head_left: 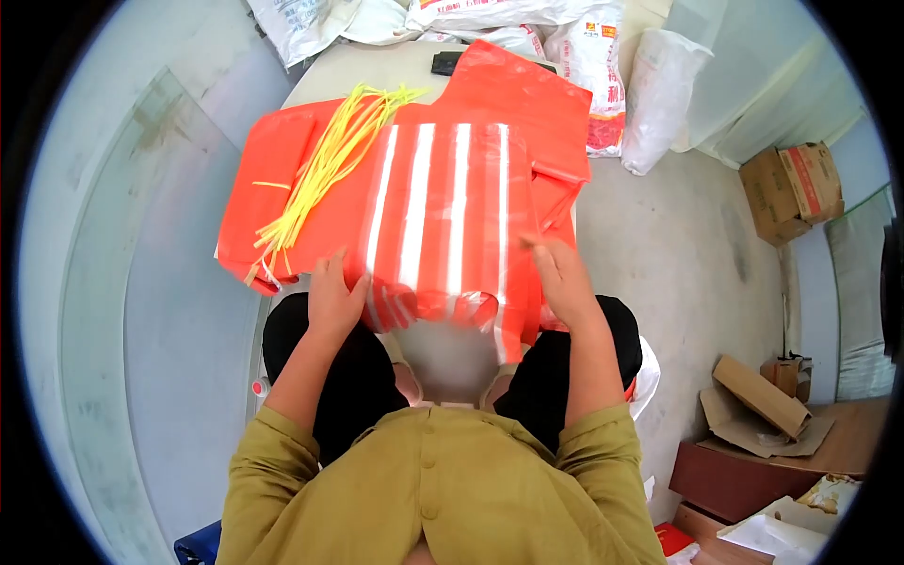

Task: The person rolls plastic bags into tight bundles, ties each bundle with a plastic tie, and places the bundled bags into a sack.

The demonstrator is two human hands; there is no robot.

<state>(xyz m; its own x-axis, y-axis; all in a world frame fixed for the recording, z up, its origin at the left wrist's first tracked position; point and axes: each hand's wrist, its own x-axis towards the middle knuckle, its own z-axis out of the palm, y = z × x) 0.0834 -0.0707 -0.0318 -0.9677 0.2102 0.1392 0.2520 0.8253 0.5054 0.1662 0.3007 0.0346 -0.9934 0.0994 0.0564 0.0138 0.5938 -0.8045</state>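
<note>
"What does the striped plastic (436, 202) look like?"
"It's bright red-orange and a bit shiny. Four white stripes run down it, from the far end to the near end. The near edge is crumpled, and one corner hangs down between the knees."
"Where is it?"
"In front of the person, on top of more red plastic (513, 94). Yellow strips (330, 165) lie in a bunch to its left."
"And the hands?"
"The left hand (334, 294) is at the left edge, half open, fingers bent, thumb on the plastic. The right hand (562, 281) is at the right edge, fingers and thumb close together. I can't tell if either one is gripping."
"What's hard to see?"
"The fingertips, mostly. The near edge is blurry. The red plastic covers most of the table (325, 75) and part of a black thing (445, 63). The white sacks (499, 13) at the top are cut off."
</note>
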